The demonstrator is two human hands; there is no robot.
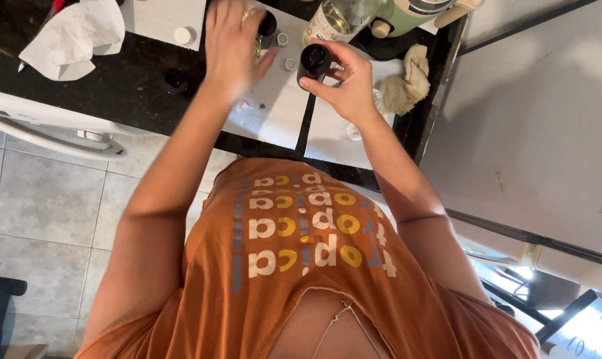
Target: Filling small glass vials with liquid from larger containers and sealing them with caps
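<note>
My right hand (346,83) grips a small dark bottle (313,61) with its mouth uncovered, held just above white paper sheets (278,110) on a black counter (128,83). My left hand (231,46) is blurred, fingers spread, reaching over the sheets toward another small dark bottle (268,25) and something yellowish beside it; whether it holds anything is unclear. Small white caps (290,64) lie on the paper between my hands.
A crumpled white tissue (75,36) lies at the counter's left. A loose dark cap (173,80) and a white cap (183,34) sit nearby. A clear bottle (334,18), a green container (407,13) and a beige cloth (404,83) stand at the right. Grey appliance side at right.
</note>
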